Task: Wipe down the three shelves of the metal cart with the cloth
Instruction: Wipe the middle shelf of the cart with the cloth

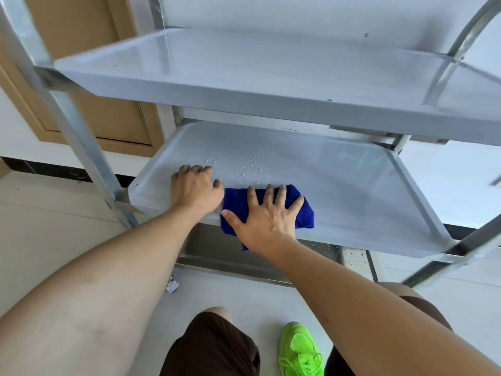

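The metal cart fills the view. Its top shelf [244,77] is above, the middle shelf [352,185] lies below it, and the edge of the bottom shelf [217,251] shows underneath. A folded blue cloth [305,213] lies near the front edge of the middle shelf. My right hand [265,215] presses flat on the cloth with fingers spread. My left hand [193,188] rests on the shelf's front left part, just left of the cloth, fingers curled down on the metal. Water droplets [252,164] sit on the shelf beyond both hands.
The cart's upright posts [78,142] stand at left and right. A wooden door [89,63] and a white wall are behind. My legs in dark shorts and a bright green shoe [299,348] are on the pale tiled floor below the cart.
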Tool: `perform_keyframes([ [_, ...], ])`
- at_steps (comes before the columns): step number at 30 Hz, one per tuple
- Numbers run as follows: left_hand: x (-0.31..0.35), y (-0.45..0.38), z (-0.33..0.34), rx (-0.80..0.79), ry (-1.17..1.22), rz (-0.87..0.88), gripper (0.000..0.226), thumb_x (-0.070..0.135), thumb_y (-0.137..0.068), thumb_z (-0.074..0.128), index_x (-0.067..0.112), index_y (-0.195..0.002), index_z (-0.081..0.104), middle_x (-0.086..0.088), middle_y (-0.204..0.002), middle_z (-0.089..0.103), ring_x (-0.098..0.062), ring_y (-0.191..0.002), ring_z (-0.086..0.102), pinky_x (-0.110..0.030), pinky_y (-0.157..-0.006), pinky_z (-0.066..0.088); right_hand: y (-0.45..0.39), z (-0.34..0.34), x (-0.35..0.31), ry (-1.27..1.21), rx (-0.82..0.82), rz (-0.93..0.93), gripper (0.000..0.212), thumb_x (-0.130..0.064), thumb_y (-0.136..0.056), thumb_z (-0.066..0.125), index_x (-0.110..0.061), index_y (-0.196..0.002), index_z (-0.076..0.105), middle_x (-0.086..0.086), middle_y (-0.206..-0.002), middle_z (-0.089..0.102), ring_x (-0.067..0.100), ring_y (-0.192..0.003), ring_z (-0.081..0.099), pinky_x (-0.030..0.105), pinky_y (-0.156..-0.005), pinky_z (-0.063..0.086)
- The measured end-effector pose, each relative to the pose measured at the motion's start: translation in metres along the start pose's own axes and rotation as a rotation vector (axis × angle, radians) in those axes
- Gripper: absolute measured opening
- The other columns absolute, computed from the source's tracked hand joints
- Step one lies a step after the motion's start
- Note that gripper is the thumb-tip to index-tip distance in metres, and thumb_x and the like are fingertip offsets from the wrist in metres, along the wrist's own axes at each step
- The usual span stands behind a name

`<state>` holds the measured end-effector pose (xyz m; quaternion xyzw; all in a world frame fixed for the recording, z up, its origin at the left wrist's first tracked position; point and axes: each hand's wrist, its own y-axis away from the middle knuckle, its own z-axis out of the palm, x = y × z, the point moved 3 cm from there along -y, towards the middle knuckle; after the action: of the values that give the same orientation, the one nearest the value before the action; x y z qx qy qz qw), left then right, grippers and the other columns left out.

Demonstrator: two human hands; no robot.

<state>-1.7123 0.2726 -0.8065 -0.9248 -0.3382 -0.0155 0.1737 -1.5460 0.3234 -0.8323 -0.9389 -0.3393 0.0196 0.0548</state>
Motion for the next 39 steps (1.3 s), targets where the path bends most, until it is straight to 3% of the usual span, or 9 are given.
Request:
perform_keyframes([
  [7, -0.026, -0.010, 0.014, -0.036, 0.069, -0.026, 0.041, 0.041, -0.089, 0.046, 0.021, -0.120, 0.063, -0.005, -0.118, 0.066, -0.028, -0.112, 0.056, -0.042, -0.094, 0.045, -0.050, 0.004, -0.011, -0.019, -0.085, 0.029, 0.104, -0.094, -0.071, 0.000, -0.037, -0.155, 0.021, 0.014, -0.164, 0.022, 0.052, -0.147, 0.007, 0.077, -0.103, 0.000],
  [12, -0.026, -0.012, 0.019, -0.069, 0.053, -0.042, 0.048, 0.047, -0.087, 0.042, 0.027, -0.128, 0.057, -0.002, -0.129, 0.058, -0.026, -0.121, 0.048, -0.045, -0.096, 0.037, -0.091, 0.006, -0.008, -0.014, -0.117, 0.065, 0.102, -0.095, -0.074, 0.005, -0.036, -0.156, 0.019, 0.014, -0.165, 0.019, 0.050, -0.148, 0.005, 0.077, -0.108, 0.002],
  [20, -0.022, -0.008, 0.015, -0.072, 0.034, -0.018, 0.045, 0.046, -0.089, 0.037, 0.023, -0.123, 0.056, -0.002, -0.124, 0.057, -0.026, -0.116, 0.048, -0.048, -0.097, 0.037, -0.163, 0.010, -0.007, 0.005, -0.125, 0.139, 0.097, -0.092, -0.079, 0.012, -0.033, -0.154, 0.025, 0.015, -0.162, 0.025, 0.050, -0.147, 0.010, 0.075, -0.109, 0.006],
  [29, -0.024, -0.006, 0.017, -0.004, 0.040, 0.005, 0.045, 0.046, -0.088, 0.038, 0.023, -0.121, 0.058, 0.000, -0.119, 0.060, -0.024, -0.112, 0.051, -0.047, -0.097, 0.040, -0.253, 0.023, -0.009, -0.002, -0.134, 0.237, 0.100, -0.091, -0.076, 0.013, -0.031, -0.154, 0.029, 0.018, -0.160, 0.028, 0.051, -0.148, 0.010, 0.076, -0.107, 0.002],
  [39, -0.026, -0.005, 0.019, 0.074, 0.162, -0.027, 0.044, 0.039, -0.083, 0.034, 0.025, -0.112, 0.064, 0.003, -0.111, 0.065, -0.020, -0.110, 0.053, -0.045, -0.100, 0.039, -0.315, 0.033, -0.043, 0.021, -0.123, 0.192, 0.104, -0.089, -0.076, 0.009, -0.027, -0.157, 0.024, 0.023, -0.162, 0.022, 0.055, -0.147, 0.008, 0.080, -0.104, -0.002],
])
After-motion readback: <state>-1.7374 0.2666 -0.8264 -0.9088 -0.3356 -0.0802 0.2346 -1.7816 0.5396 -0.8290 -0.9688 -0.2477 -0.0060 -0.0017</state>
